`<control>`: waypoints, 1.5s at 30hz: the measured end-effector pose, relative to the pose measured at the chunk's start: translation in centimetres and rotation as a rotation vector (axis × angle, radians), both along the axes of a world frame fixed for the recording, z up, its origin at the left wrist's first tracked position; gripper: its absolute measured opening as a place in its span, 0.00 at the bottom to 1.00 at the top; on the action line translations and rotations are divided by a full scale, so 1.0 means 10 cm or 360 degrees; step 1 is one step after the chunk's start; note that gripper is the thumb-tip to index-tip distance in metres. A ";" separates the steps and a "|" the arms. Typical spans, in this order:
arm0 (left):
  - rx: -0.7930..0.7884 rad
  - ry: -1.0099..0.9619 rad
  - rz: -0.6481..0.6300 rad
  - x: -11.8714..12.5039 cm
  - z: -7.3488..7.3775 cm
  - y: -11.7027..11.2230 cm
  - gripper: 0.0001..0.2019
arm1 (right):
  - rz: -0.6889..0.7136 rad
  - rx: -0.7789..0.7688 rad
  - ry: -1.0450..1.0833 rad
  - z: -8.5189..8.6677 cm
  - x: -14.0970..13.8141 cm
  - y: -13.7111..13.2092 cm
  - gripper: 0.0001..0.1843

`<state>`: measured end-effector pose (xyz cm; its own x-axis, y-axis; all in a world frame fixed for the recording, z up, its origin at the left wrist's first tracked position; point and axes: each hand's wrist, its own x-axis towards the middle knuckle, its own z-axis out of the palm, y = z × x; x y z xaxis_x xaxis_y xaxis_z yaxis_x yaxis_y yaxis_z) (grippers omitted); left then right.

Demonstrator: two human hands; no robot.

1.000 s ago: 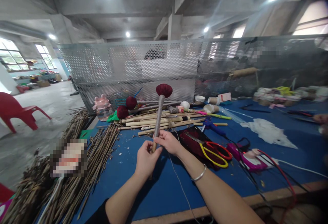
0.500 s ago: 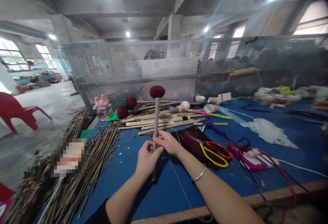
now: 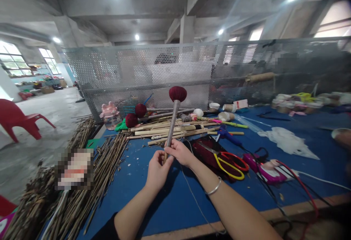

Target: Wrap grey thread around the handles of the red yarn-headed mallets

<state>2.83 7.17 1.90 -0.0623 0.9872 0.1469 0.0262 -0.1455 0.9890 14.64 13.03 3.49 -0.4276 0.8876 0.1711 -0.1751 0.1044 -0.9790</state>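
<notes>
A stick wrapped in grey thread (image 3: 173, 123), topped by a dark red fuzzy pad (image 3: 178, 93), stands up between my hands, leaning right. My left hand (image 3: 158, 168) pinches its lower end. Just above, my right hand (image 3: 179, 153) closes thumb and fingers round the stick, a silver bangle on that wrist. A thin grey thread (image 3: 189, 187) runs from near my fingers down to the table's front edge. Two more dark red fuzzy balls (image 3: 131, 120) on grey-wrapped stems lie behind. Right of my hands, scissors (image 3: 229, 165) with yellow and red handles rest on dark red cloth (image 3: 204, 150).
Bundles of dry twigs (image 3: 101, 174) cover the table's left side. Pale sticks (image 3: 164, 131) lie behind my hands. A blue glue gun (image 3: 227, 134), a purple-white power strip (image 3: 274, 170) with cords and a white plastic bag (image 3: 287, 143) are at right. A perforated metal screen (image 3: 109, 68) stands behind.
The stick has tilted to the right, so its red pad moved right and slightly up. Its lower end no longer shows below my left hand. Both hands stay nearly in place.
</notes>
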 end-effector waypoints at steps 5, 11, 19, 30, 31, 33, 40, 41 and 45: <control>-0.0003 -0.0056 -0.0059 -0.01 0.00 0.02 0.16 | 0.0057 -0.0032 0.0038 0.04 0.05 -0.01 0.17; -0.0258 -0.0160 -0.0359 0.02 0.05 -0.01 0.22 | 0.0174 -0.0086 0.0052 0.04 0.06 -0.02 0.17; 0.0099 0.0295 0.0145 -0.04 0.01 0.04 0.10 | -0.0046 0.0045 -0.0167 -0.07 0.01 0.04 0.16; -0.0033 0.0259 -0.0105 -0.06 0.06 0.02 0.21 | 0.0053 -0.0090 0.0018 0.05 0.08 -0.01 0.18; -0.0088 0.0242 -0.0126 -0.06 0.05 0.02 0.23 | 0.0084 -0.0098 0.0038 0.04 0.07 -0.01 0.18; -0.0111 0.0183 -0.0118 -0.06 0.02 0.03 0.23 | 0.0090 -0.0088 0.0060 0.03 0.05 -0.01 0.18; 0.0043 0.0102 0.0059 -0.08 0.03 0.04 0.16 | 0.0016 -0.0112 0.0030 0.03 0.07 0.00 0.19; 0.0005 0.0100 0.0012 -0.07 0.05 0.04 0.16 | 0.0039 -0.0124 0.0040 0.04 0.08 0.00 0.19; -0.0182 0.0090 -0.0161 -0.06 0.06 0.03 0.22 | 0.0066 -0.0132 0.0039 0.03 0.10 0.01 0.19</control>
